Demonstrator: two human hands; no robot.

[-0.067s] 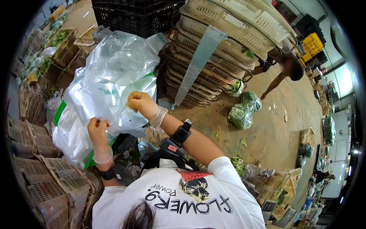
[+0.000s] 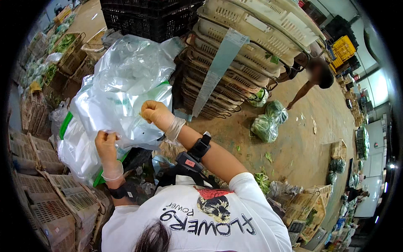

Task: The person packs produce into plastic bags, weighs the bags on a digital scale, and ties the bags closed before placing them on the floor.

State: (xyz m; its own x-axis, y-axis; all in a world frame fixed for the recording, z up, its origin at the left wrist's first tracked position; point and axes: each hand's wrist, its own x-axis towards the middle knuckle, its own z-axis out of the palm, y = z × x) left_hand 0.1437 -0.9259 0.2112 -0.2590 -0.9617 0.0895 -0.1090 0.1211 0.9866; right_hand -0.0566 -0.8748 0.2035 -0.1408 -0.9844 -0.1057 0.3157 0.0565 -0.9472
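A heap of clear plastic bags (image 2: 126,71) lies in front of me on something with green edges. My left hand (image 2: 107,147), in a thin translucent glove, pinches the near edge of a bag between thumb and fingers. Farther right, my right hand (image 2: 157,114), gloved too, is closed with its fingers curled over the same bag's right part. What sits inside its fingers is mostly hidden, though the film runs up to them. Between my two hands the plastic is stretched fairly flat.
Stacked beige crates (image 2: 226,63) with wire handles rise just beyond my right hand, beside black crates (image 2: 151,19). More crates (image 2: 54,201) stand at left. A co-worker (image 2: 317,75) reaches toward bagged greens (image 2: 266,126) on the floor (image 2: 302,151).
My left hand has shifted very slightly left with the bag's edge. My right hand stays almost in place.
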